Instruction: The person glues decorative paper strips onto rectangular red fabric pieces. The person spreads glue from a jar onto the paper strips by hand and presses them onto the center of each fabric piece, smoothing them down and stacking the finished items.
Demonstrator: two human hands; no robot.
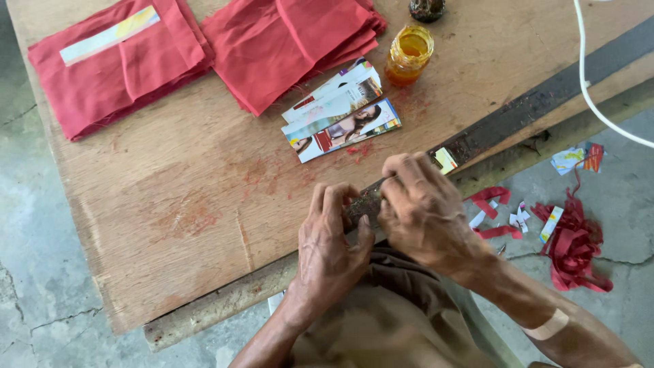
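Note:
My left hand point(330, 238) and my right hand point(422, 208) meet at the near edge of a wooden board point(177, 184). Both pinch a small rolled strip of paper point(364, 201) that rests on a long dark metal bar point(524, 109) running along the board's edge. A short coloured paper piece point(445, 160) sticks up beside my right fingers. Most of the rolled strip is hidden by my fingers.
Two piles of folded red cloth point(119, 61) point(300, 41) lie at the far side, with cut magazine strips point(340, 116) and an open jar of amber glue point(409, 54). A white cable point(593, 95) crosses the right. Red cloth scraps point(572, 245) and paper bits litter the concrete floor.

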